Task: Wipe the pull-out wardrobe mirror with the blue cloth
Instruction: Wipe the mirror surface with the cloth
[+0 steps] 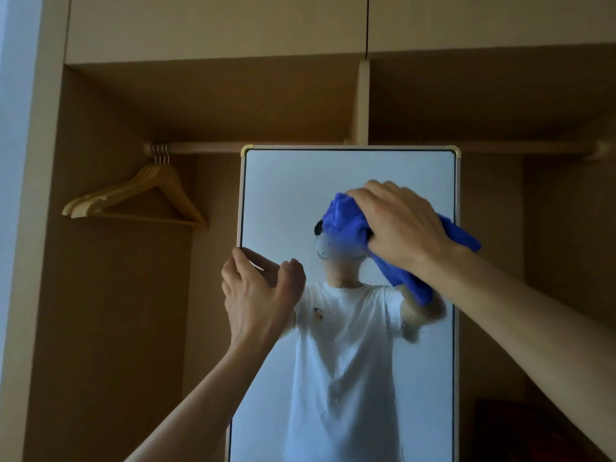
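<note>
head | wardrobe [100,328]: hangers [159,175], mirror [286,195] | right hand [400,225] grips blue cloth [346,221]

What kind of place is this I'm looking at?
Probably an open built-in wardrobe, likely in a bedroom: wooden hangers hang on a hanging rail, and the right hand wipes a framed pull-out mirror with a blue cloth.

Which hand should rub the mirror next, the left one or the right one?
Probably the right hand: it grips the blue cloth against the mirror. The left hand holds the mirror's left edge, likely steadying it, and has no cloth.
</note>
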### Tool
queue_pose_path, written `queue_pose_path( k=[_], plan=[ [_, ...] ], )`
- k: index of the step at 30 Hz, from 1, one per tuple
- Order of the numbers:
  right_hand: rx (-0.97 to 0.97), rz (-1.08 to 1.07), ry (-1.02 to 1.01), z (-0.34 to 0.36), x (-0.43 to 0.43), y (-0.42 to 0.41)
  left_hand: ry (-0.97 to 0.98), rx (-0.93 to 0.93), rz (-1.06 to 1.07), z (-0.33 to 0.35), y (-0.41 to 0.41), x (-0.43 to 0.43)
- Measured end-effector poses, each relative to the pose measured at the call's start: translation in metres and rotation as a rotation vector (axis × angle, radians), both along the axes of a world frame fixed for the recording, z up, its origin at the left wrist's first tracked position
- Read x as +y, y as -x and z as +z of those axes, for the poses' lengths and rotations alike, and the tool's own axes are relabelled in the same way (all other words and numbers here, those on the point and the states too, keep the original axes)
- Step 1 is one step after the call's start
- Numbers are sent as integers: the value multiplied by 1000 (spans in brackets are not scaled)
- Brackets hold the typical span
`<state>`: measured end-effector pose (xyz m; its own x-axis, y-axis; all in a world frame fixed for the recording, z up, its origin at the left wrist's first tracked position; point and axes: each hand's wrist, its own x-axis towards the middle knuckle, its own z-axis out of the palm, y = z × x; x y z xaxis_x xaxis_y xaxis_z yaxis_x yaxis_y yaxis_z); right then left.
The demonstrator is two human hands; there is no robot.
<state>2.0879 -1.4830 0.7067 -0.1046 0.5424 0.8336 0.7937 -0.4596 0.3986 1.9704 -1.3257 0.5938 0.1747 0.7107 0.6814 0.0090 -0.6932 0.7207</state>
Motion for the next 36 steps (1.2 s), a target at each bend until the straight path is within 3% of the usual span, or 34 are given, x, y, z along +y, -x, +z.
queue_pose_path(
  k=[6, 12, 20, 31, 36],
  plan=[
    [0, -15, -81, 22, -9, -9, -3, 12, 52, -2, -7, -5],
    [39, 31, 97, -19, -11, -7, -7, -3, 66, -3, -10, -7],
    [55, 45, 172, -57, -21, -11, -22, -5, 53, -6, -6, -5],
    [64, -5, -117, 4, -49, -34, -58, -4, 76, -4, -7, -3],
    [91, 20, -58, -7, -51, -28, -39, 18, 98, -7, -8, -4]
  ],
)
